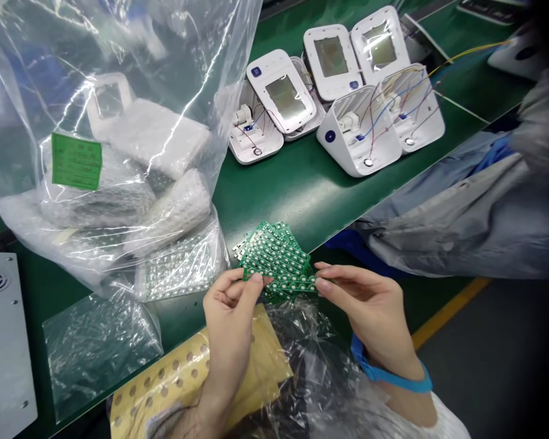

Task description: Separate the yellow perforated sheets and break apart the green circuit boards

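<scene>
A narrow strip of small green circuit boards (290,282) is stretched between my two hands. My left hand (231,299) pinches its left end between thumb and fingers. At its right end, the thumb and fingertips of my right hand (363,299) close on the strip; a blue band (393,377) circles that wrist. Just behind lies a stack of green circuit board panels (274,247), its sheets fanned unevenly and dotted with pale parts. Left of my left hand, more panels (180,265) lie inside a clear bag.
A large clear plastic bag (178,73) with wrapped white parts and a green label (76,161) fills the left. Opened white device housings (361,131) with wires stand behind. Yellow dotted sheets (165,384) lie in front. A person in a grey garment (480,207) is at right.
</scene>
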Demonstrator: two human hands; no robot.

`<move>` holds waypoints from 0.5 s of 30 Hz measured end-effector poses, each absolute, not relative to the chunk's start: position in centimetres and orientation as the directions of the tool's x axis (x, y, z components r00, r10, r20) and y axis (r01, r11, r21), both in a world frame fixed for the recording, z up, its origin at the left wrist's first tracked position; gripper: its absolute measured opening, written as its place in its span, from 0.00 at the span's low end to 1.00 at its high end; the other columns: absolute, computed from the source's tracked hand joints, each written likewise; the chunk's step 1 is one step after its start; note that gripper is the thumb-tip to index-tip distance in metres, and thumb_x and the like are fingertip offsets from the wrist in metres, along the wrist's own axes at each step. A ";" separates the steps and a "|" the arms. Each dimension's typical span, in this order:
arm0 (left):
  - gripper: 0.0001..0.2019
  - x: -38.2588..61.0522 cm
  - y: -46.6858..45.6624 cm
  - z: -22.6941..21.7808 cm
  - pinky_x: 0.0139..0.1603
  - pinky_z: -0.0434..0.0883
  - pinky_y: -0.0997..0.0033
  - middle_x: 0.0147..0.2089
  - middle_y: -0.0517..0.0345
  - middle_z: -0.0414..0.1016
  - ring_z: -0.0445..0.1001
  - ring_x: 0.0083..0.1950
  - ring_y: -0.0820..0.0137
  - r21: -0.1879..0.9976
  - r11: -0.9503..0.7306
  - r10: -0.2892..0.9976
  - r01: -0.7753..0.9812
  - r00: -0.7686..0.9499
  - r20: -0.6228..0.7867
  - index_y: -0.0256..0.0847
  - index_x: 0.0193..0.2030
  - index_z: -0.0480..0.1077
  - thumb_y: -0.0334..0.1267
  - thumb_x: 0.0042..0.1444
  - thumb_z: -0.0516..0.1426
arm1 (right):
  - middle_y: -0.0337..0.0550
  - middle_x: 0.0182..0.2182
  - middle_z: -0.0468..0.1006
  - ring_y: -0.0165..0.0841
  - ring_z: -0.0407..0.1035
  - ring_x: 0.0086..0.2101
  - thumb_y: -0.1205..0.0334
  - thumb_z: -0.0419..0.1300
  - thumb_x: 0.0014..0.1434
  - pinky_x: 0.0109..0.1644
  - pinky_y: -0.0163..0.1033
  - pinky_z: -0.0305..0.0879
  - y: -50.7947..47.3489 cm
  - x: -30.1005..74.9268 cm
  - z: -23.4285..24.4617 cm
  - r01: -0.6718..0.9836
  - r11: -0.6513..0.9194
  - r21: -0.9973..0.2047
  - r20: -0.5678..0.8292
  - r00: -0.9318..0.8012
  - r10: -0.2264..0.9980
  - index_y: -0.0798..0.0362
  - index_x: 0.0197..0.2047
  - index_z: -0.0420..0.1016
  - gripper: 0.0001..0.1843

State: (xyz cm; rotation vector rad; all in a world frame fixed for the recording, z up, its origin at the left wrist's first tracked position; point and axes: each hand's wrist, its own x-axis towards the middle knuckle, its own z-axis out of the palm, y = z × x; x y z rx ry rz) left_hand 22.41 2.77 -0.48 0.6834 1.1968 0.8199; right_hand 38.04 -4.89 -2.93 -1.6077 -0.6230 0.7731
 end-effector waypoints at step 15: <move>0.16 23.0 2.7 -0.9 0.39 0.70 0.73 0.21 0.65 0.72 0.72 0.27 0.75 0.820 0.555 0.828 -0.141 0.189 -0.528 0.37 0.35 0.68 0.43 0.45 0.67 | 0.43 0.32 0.82 0.36 0.76 0.32 0.56 0.72 0.45 0.34 0.39 0.76 -4.5 37.7 -3.4 0.002 -0.224 -0.975 -0.164 0.674 0.721 0.49 0.31 0.82 0.09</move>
